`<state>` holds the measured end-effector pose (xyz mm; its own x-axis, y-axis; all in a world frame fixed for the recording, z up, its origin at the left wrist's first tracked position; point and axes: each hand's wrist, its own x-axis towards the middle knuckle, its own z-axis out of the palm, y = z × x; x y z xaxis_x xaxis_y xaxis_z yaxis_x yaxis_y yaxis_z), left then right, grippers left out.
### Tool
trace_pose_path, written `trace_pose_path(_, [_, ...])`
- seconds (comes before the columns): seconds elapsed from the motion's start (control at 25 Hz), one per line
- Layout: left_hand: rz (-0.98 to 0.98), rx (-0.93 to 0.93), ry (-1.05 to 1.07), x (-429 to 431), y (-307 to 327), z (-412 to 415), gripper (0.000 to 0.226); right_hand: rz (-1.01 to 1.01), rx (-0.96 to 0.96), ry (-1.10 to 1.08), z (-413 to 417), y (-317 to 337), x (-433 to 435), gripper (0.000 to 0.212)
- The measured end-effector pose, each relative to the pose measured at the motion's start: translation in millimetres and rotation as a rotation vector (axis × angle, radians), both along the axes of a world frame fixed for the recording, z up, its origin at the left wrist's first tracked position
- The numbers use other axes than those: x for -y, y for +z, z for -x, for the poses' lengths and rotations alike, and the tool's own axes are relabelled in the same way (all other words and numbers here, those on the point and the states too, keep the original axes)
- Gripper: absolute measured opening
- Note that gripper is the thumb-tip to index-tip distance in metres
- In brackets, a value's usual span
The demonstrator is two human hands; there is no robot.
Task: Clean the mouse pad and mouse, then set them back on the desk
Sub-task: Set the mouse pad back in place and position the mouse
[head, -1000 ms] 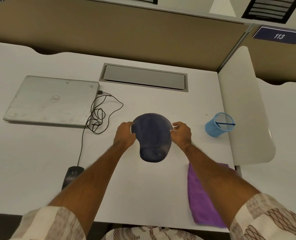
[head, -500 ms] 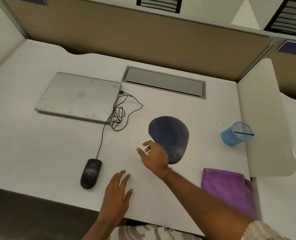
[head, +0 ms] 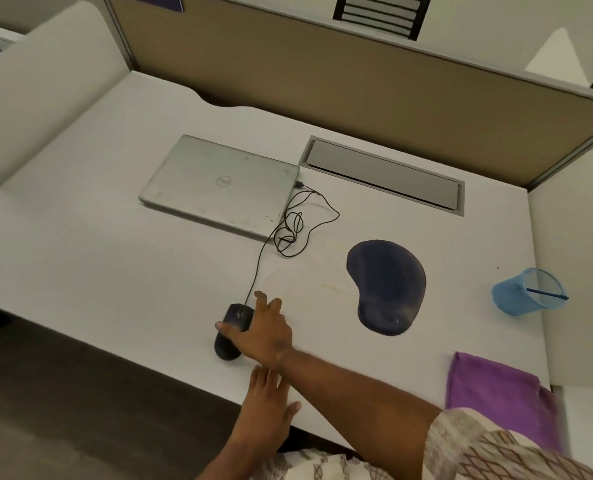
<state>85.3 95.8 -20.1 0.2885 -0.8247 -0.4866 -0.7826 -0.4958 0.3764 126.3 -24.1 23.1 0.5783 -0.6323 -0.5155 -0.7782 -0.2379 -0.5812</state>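
Note:
A black wired mouse (head: 226,348) lies near the desk's front edge, left of centre. My right hand (head: 262,329) reaches across to it with fingers spread; the thumb lies over the mouse's middle and the fingers sit at its right side, not curled round it. My left hand (head: 267,407) rests flat on the front edge of the desk (head: 115,271), just below the right forearm, holding nothing. The dark blue mouse pad (head: 387,285) with a wrist rest lies flat to the right, apart from both hands. A folded purple cloth (head: 496,393) lies at the front right corner.
A closed silver laptop (head: 219,185) sits at the back left, with the mouse cable (head: 288,233) coiled beside it. A grey cable hatch (head: 381,176) is set into the desk behind. A blue mesh pen cup (head: 527,292) stands at the right. Partition walls (head: 323,81) enclose the desk.
Both hands let go of the mouse pad, which stays flat on the desk. My right hand moved left onto the mouse; my left hand dropped to the front edge. The view swung left.

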Motion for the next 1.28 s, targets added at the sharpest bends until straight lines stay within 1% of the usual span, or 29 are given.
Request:
trace_pose_path(0.08, [-0.008, -0.013, -0.007, -1.3, -12.2, -0.2, 0.071, 0.009, 0.009, 0.012, -7.6, -4.4, -9.0, 0.106])
trace_pose_path(0.28, [-0.032, 0.135, -0.210, -2.5, -22.5, 0.2, 0.070, 0.067, -0.036, 0.056, -23.5, -17.6, -22.4, 0.107])
trace_pose_path(0.4, [-0.042, 0.155, -0.252, 0.0, -17.0, 1.6, 0.069, 0.103, -0.041, 0.074, -25.7, -22.8, -22.7, 0.097])
trace_pose_path(0.48, [-0.017, 0.161, -0.234, -5.8, -22.1, 0.7, 0.069, 0.123, -0.020, 0.070, -23.2, -21.7, -21.0, 0.087])
trace_pose_path(0.56, [0.073, 0.139, -0.123, -8.3, -23.7, -1.4, 0.062, 0.161, -0.009, 0.084, -18.0, -19.5, -16.3, 0.082])
trace_pose_path(0.6, [0.077, 0.100, -0.085, -8.1, -22.1, -2.4, 0.059, 0.188, -0.011, 0.101, -14.4, -18.4, -12.7, 0.081])
trace_pose_path(0.68, [0.061, 0.062, -0.072, -5.6, -20.2, -4.4, 0.065, 0.251, -0.010, 0.135, -5.8, -17.6, -2.6, 0.081])
trace_pose_path(0.72, [0.085, 0.070, -0.059, -5.3, -20.1, -3.6, 0.068, 0.275, -0.009, 0.136, -1.1, -16.6, 4.0, 0.081])
trace_pose_path(0.8, [0.197, 0.089, -0.042, -4.2, -23.1, -1.9, 0.071, 0.313, -0.012, 0.107, 8.4, -13.8, 21.7, 0.081])
trace_pose_path(0.84, [0.221, 0.106, -0.053, -4.6, -23.5, -2.6, 0.073, 0.331, -0.012, 0.079, 13.4, -11.6, 32.2, 0.082])
trace_pose_path(0.96, [0.120, 0.019, -0.033, -6.7, -23.3, -1.4, 0.078, 0.394, -0.013, -0.014, 31.7, -5.0, 70.9, 0.082])
trace_pose_path(1.0, [0.113, 0.015, -0.042, -6.8, -25.0, -1.9, 0.080, 0.414, -0.018, -0.047, 38.8, -2.9, 84.8, 0.082])
trace_pose_path(1.12, [0.144, 0.000, -0.018, -7.5, -29.1, -1.4, 0.083, 0.472, -0.059, -0.147, 60.2, 2.4, 128.0, 0.082])
trace_pose_path(1.2, [0.145, -0.017, -0.041, -10.3, -35.5, -1.3, 0.088, 0.483, -0.074, -0.194, 75.2, 4.8, 155.9, 0.083])
trace_pose_path(1.28, [0.153, -0.033, -0.044, -11.9, -43.4, -3.5, 0.088, 0.494, -0.076, -0.230, 91.2, 6.4, 181.4, 0.084])
